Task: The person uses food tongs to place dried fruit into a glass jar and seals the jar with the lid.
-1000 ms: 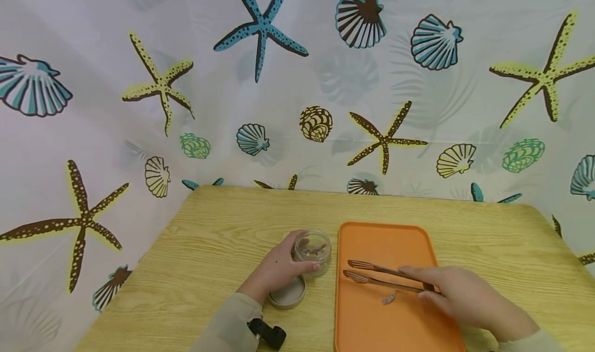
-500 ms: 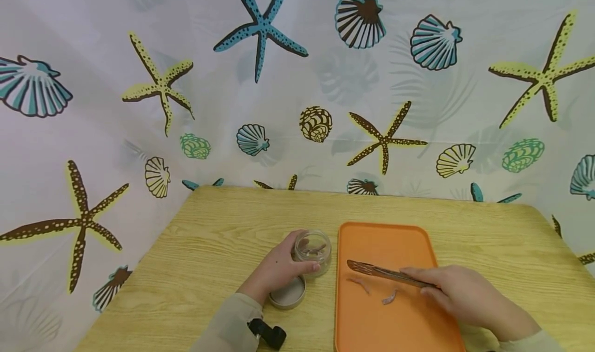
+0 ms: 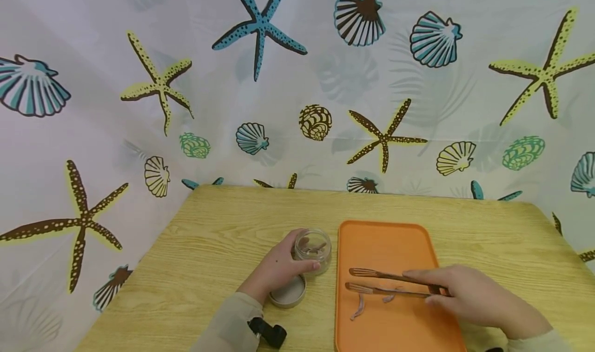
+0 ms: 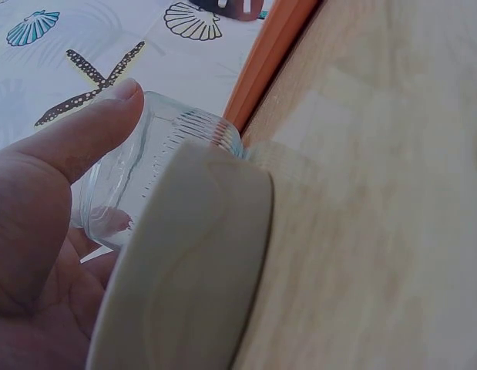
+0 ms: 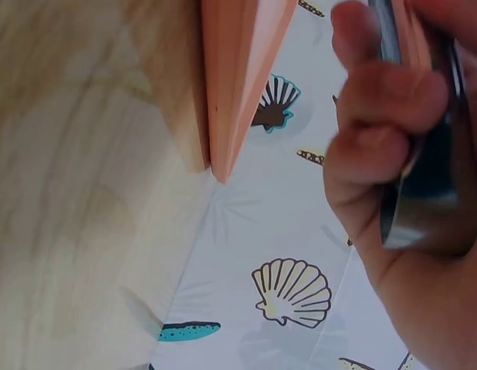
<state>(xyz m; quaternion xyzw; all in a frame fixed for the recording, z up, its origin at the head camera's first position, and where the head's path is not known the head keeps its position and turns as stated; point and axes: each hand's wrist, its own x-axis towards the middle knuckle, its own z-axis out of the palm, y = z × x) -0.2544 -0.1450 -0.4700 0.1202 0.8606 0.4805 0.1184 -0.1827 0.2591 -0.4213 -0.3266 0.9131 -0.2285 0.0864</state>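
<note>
In the head view my left hand (image 3: 281, 264) grips a glass jar (image 3: 321, 264) that stands without a lid left of the orange tray (image 3: 400, 243). A few small brownish bits (image 3: 313, 250) show inside the jar. The round lid (image 3: 288, 292) lies just in front of the jar, by the left wrist. My right hand (image 3: 479, 300) holds metal tongs (image 3: 395, 276) with slotted tips, their arms spread apart low over the tray. Two small greyish-pink strips lie on the tray: one curved strip (image 3: 357, 308) before the tips, another (image 3: 388, 298) partly behind the near arm.
A wood-grain table (image 3: 223, 223) carries everything and extends behind and to both sides of the tray. Behind and left of it hangs a white curtain (image 3: 279, 99) with starfish and shells. A black strap device (image 3: 267, 332) sits on the left wrist.
The tongs' arms came together half a second ago and are apart again now, slightly nearer me. The left strip now lies closer to me and turned. The left hand and jar stay put.
</note>
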